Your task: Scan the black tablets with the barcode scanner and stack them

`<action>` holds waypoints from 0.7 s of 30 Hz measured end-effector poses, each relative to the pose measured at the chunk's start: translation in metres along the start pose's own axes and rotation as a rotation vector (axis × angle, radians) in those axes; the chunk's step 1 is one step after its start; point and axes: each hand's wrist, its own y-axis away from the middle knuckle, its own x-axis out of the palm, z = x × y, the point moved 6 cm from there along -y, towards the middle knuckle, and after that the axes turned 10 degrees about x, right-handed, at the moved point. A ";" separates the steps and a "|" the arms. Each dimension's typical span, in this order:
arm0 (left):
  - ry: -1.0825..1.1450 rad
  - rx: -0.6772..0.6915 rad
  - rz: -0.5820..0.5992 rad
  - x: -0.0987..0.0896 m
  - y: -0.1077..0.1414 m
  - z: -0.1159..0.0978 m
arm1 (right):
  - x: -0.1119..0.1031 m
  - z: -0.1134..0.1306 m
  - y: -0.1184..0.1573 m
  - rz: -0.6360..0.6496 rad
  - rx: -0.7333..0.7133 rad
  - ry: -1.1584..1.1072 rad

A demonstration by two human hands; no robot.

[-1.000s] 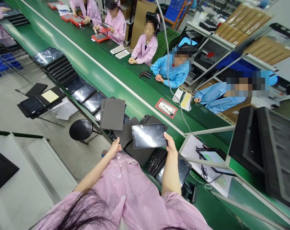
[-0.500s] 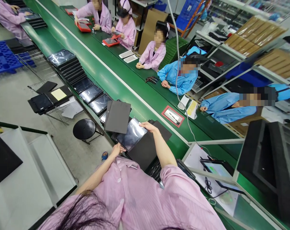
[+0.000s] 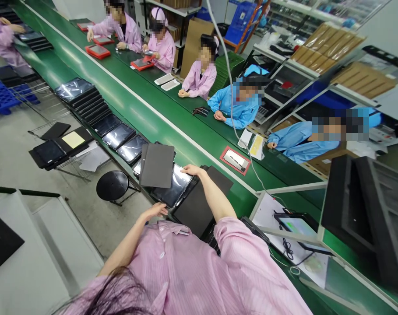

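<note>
Observed a long green conveyor belt [image 3: 172, 131]. Noted along its near side a flat matte-grey rectangular panel [image 3: 157, 166], overlapping a glossy black rectangular tablet [image 3: 169, 192], face up, long axis slanting lower left to upper right. Found right hand [image 3: 192, 169] at its upper-right end, unable to tell whether clamped; left hand [image 3: 155, 210] unclenched, just beside its lower end.

Tablets [image 3: 119, 135] on a bench [image 3: 133, 114]
They run left of the right grip [image 3: 191, 169]; a red-rimmed panel [image 3: 234, 158] lies right of it.
</note>
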 end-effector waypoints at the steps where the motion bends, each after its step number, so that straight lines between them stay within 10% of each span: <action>1: -0.031 -0.007 0.031 -0.002 0.000 -0.002 | 0.003 0.003 -0.001 -0.018 0.015 0.070; 7: -0.100 0.005 -0.090 -0.012 -0.004 -0.016 | 0.018 -0.004 0.029 -0.402 -0.030 0.115; 12: -0.144 0.024 -0.109 -0.010 0.000 -0.024 | 0.057 -0.127 0.141 -0.933 0.463 -0.228; 16: -0.149 0.039 -0.086 -0.010 0.006 -0.031 | 0.144 -0.228 0.236 -0.988 0.898 -0.341; 21: -0.221 0.039 -0.069 -0.009 0.015 -0.042 | 0.205 -0.274 0.258 -0.801 1.003 -0.474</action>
